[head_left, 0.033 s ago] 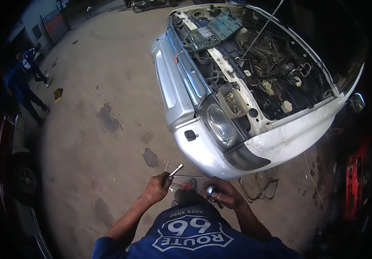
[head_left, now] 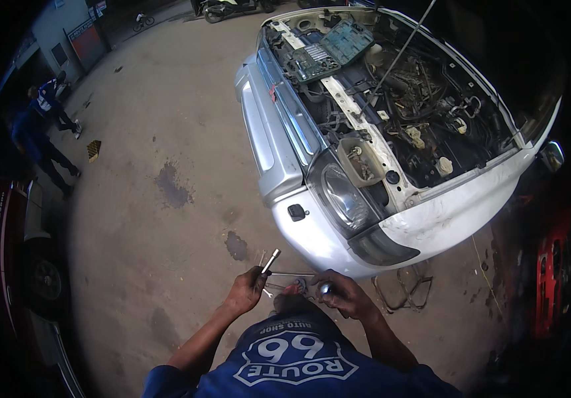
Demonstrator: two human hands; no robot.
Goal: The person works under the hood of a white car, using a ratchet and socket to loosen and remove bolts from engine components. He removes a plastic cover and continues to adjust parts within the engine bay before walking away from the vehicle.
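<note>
Between the fingers of my left hand (head_left: 247, 290) is a chrome socket extension (head_left: 271, 259), its tip pointing up and away to the right. My right hand (head_left: 345, 296) is wrapped round a tool with a rounded shiny metal head (head_left: 326, 288), which looks like a ratchet; most of its handle is hidden. Both hands are in front of my body, apart from each other. A thin metal rod (head_left: 292, 274) shows between them; I cannot tell if it lies on the ground. Past the hands is the front corner of a silver-white vehicle (head_left: 318, 233) with its engine bay exposed.
A green socket set case (head_left: 346, 41) lies unfolded over the vehicle's front. Nearer sits a plastic tub (head_left: 360, 162) of small parts. A metal frame (head_left: 403, 292) and a wrench (head_left: 268, 293) are on the ground. Two people (head_left: 43, 142) are at far left, a red vehicle (head_left: 548, 278) at right.
The view has shifted slightly, so the vehicle appears a little further right and lower. The left hand's socket extension stands slightly steeper. Both hands keep their hold.
</note>
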